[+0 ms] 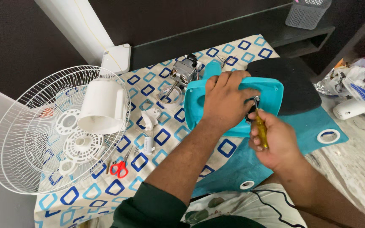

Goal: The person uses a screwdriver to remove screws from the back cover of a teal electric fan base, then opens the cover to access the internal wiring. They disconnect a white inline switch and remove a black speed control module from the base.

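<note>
Right hand (275, 141) clamped around the yellow handle of a screwdriver (260, 126), shaft pointing up and away, tip meeting the near right part of a turquoise plastic fan housing (271, 90). Left hand (227, 101) pressed flat on top of that housing, fingers spread and curled over its far edge, holding it down; so housing directly under the left hand and just beyond the right. Beneath and to the right, a teal cloth (313, 122) with white ring eyelets, and farther right a black oval pad (292, 82). Just beyond the housing, a grey fan motor (184, 69) with its shaft slanting toward the near left. All on a table covering (157, 139) patterned with blue squares. Farther left, a small white capacitor-like cylinder (148, 144), red-handled scissors (120, 167) nearer the viewer, then a white wire fan guard (26, 139) carrying a white motor cover (102, 105) and white plastic discs (79, 145). At the far right, a grey mesh basket (307, 12) on a dark shelf.
</note>
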